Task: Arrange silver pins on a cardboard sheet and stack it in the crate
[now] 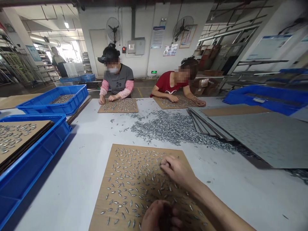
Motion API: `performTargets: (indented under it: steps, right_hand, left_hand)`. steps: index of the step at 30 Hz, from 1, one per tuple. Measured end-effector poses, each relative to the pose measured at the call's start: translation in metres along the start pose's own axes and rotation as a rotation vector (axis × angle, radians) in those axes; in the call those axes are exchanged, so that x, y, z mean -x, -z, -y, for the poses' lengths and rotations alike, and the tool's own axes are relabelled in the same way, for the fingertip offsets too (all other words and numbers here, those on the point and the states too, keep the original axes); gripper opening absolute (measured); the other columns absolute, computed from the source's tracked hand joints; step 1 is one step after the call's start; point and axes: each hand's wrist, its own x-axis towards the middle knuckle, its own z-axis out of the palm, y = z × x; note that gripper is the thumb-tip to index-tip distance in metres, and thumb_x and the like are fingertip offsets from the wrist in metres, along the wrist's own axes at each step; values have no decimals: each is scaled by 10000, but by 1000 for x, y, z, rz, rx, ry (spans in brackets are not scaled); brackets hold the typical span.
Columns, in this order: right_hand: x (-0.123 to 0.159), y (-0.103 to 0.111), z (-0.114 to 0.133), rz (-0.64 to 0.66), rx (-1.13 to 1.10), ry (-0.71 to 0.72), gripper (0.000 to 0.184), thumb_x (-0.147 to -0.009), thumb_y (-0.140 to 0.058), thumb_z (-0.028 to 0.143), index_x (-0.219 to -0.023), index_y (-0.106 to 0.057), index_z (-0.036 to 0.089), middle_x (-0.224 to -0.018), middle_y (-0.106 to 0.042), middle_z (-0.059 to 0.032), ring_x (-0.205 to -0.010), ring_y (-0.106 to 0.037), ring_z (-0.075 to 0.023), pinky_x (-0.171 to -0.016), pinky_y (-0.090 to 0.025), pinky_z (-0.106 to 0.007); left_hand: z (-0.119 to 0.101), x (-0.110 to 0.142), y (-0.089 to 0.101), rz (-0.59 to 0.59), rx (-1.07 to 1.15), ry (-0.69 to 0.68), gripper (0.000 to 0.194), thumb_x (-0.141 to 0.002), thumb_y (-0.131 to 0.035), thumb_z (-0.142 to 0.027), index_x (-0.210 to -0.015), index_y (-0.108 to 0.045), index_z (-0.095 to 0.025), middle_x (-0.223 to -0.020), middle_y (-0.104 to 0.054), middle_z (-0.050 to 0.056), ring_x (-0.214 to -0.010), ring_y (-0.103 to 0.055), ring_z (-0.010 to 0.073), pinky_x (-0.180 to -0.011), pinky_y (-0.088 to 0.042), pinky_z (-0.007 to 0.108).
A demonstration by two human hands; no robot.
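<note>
A brown cardboard sheet [102, 195] lies in front of me, scattered with small silvery, pointed-oval metal pieces [131, 202]. Over its right half, my right hand [179, 171] reaches in with thumb and fingertips pinched together just above the pieces. Whatever is between those fingertips is too small to make out. At the sheet's near edge, my left hand [161, 216] is curled into a cupped shape, its fingers bent inward and in shadow. What lies inside its palm is hidden.
A heap of the same metal pieces [168, 126] spreads beyond the sheet. Stacked grey boards [260, 131] stand at right, near a blue tray [284, 107]. Blue trays [36, 166] line the left. Two people [120, 78] work at cardboard sheets across the table.
</note>
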Motion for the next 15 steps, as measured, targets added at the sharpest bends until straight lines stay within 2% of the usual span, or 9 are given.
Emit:
performTargets:
  steps: [2, 4, 6, 7, 9, 11, 15]
  right_hand:
    - [34, -1, 19, 63, -29, 128, 229, -1000, -492, 240, -802, -605, 222, -849, -687, -12, -778, -622, -165, -696, -398, -267]
    - [68, -11, 34, 118, 22, 296, 185, -976, -526, 192, -832, -637, 227, -875, -703, -3, -767, -624, -153, -701, -414, -267]
    - [93, -25, 42, 11, 160, 409, 100, -905, -611, 154, -939, -667, 229, -944, -732, -14, -818, -638, -175, -761, -435, -299]
    - [102, -31, 43, -35, 216, 443, 123, -882, -641, 154, -973, -671, 230, -962, -739, -17, -832, -641, -183, -779, -439, -312]
    - [110, -39, 41, -83, 292, 461, 139, -861, -673, 168, -985, -667, 231, -962, -742, -16, -833, -641, -188, -782, -443, -327]
    - [112, -40, 38, -73, 327, 463, 100, -856, -671, 180, -942, -653, 229, -937, -739, -10, -801, -635, -184, -758, -445, -332]
    - [108, -34, 37, -62, 381, 495, 98, -835, -647, 172, -921, -639, 219, -921, -744, -11, -768, -637, -200, -774, -461, -367]
  left_hand:
    - [2, -2, -4, -20, 112, -19, 487, -702, -919, -507, -963, -765, -126, -908, -749, 101, -798, -692, 205, -677, -479, 284]
    - [4, -3, -9, -21, 208, -72, 414, -692, -933, -437, -924, -779, -132, -915, -731, 82, -885, -679, 202, -802, -499, 282]
    - [6, -3, -13, 15, 262, -127, 310, -702, -925, -386, -831, -769, -151, -865, -694, 49, -918, -651, 191, -910, -486, 281]
    - [7, -3, -15, 37, 266, -134, 288, -709, -918, -385, -789, -755, -162, -838, -672, 36, -920, -639, 191, -941, -479, 289]
    - [8, -3, -16, 72, 223, -103, 310, -715, -908, -421, -733, -720, -175, -794, -626, 18, -898, -615, 195, -958, -473, 313]
    - [9, -4, -14, 62, 157, -51, 356, -693, -917, -463, -733, -704, -179, -797, -611, 13, -903, -605, 203, -981, -464, 334]
    - [4, -8, 0, 4, -43, -33, 370, -723, -880, -512, -806, -728, -185, -872, -653, 51, -1069, -611, 273, -1064, -437, 395]
